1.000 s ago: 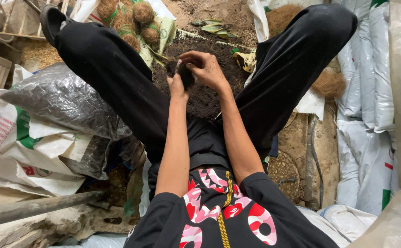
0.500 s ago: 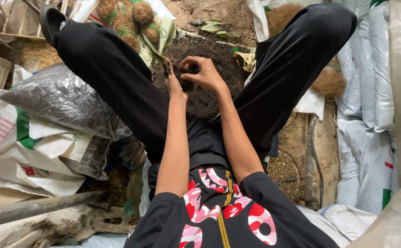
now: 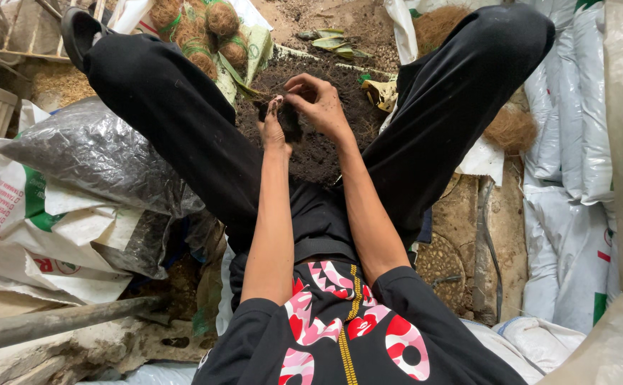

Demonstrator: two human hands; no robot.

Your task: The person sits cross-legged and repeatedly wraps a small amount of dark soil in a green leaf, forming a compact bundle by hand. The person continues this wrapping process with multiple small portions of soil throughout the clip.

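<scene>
I sit with my legs spread around a heap of dark soil [image 3: 326, 153]. My left hand [image 3: 274, 128] and my right hand [image 3: 318, 107] meet above the heap and together grip a dark clump of soil and roots [image 3: 288, 120]. The left hand holds it from the side, fingers soiled. My right hand curls over its top, fingertips pinching at it. Thin fibres trail from the clump toward the upper left.
Brown fibre balls tied with green string [image 3: 204, 32] lie beyond my left knee. A grey plastic bag [image 3: 98, 153] and white printed sacks [image 3: 33, 228] are on the left. White sacks [image 3: 575, 164] stack along the right, loose brown fibre [image 3: 511, 128] beside them. A metal bar [image 3: 55, 322] lies lower left.
Both hands keep working the clump in place: the right fingers shifted over its top and the left hand rose slightly. Nothing else moved.
</scene>
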